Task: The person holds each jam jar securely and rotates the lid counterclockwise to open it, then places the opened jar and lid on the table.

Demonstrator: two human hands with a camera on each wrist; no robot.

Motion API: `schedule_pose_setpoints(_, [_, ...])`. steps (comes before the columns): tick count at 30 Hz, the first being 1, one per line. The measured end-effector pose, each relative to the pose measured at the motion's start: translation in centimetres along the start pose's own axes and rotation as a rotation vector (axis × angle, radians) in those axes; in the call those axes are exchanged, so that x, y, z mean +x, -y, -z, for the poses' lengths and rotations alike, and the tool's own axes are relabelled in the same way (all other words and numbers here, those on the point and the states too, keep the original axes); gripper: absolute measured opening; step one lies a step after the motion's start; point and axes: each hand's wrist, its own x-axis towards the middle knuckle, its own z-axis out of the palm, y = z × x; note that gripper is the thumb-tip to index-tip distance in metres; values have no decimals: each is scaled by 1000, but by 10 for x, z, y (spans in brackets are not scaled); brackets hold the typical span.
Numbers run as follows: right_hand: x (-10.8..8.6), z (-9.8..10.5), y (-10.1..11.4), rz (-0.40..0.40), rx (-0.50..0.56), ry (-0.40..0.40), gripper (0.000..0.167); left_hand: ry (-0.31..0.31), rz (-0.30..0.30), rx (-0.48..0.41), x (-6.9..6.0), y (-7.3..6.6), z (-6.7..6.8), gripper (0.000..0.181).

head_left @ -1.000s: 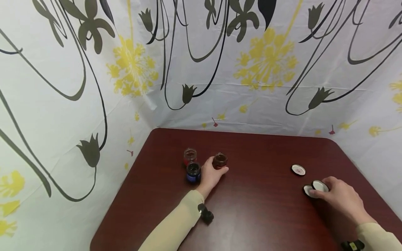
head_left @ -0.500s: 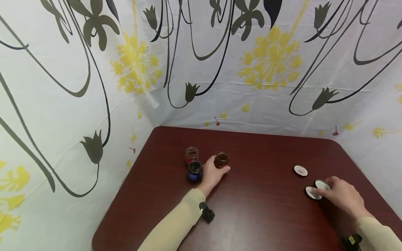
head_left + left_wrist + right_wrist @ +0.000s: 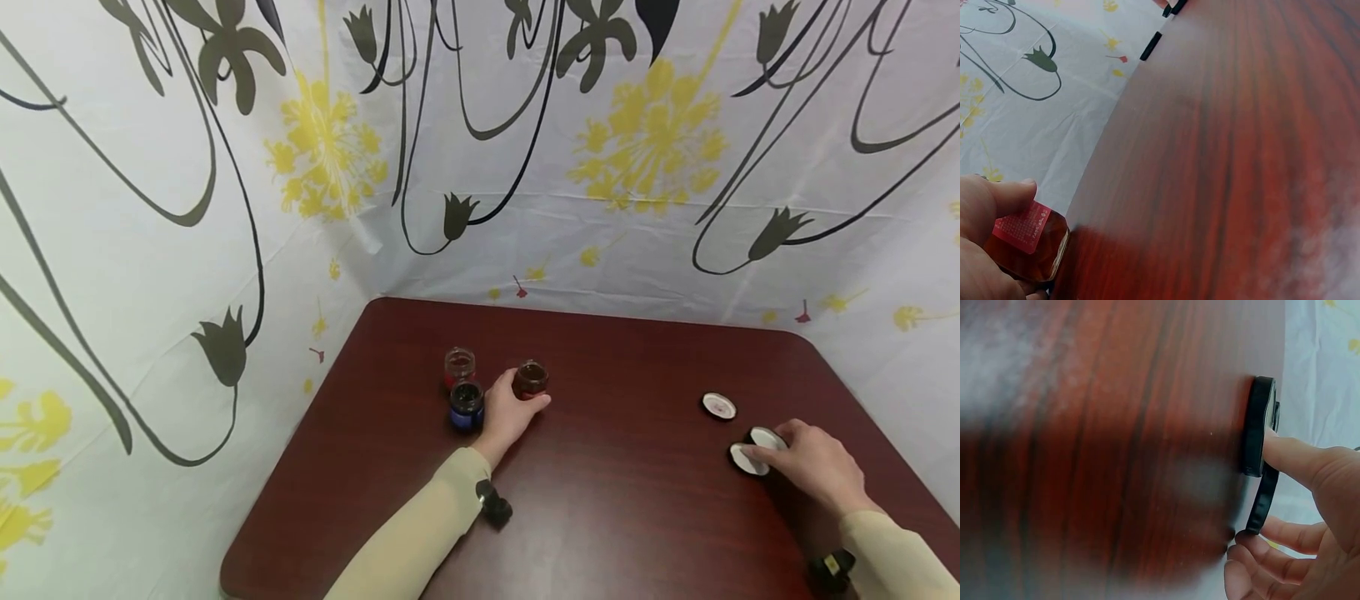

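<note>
In the head view my left hand [image 3: 507,418] holds a small open glass jar [image 3: 531,381] with dark brown contents, upright on the table. The left wrist view shows the jar's red label [image 3: 1024,227]. Close by on the left stand a blue-labelled jar [image 3: 467,408] and a clear glass jar with red at its base [image 3: 459,368], both without lids. At the right, my right hand [image 3: 819,467] pinches a black-rimmed lid [image 3: 1263,503], slightly tilted, white inside up. It overlaps a second lid [image 3: 748,460] on the table, which the thumb appears to touch.
A third lid [image 3: 718,406] lies white side up, a little farther back. The dark reddish wooden table [image 3: 615,467] has rounded far corners. A patterned white cloth [image 3: 570,250] hangs behind and beside it.
The head view has shifted slightly. Both hands keep their holds, and the jars and lids stay practically where they were.
</note>
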Motion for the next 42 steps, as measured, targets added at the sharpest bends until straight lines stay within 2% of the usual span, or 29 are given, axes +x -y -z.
schedule_pose_setpoints(8, [1, 0, -1, -1, -10, 0, 98, 23, 20, -7, -1, 0, -1, 59])
schedule_pose_setpoints(24, [0, 4, -6, 17, -6, -12, 95, 14, 3, -10, -1, 0, -4, 57])
schedule_pose_setpoints(42, [-1, 0, -15, -5, 18, -37, 97, 30, 7, -8, -2, -1, -5, 57])
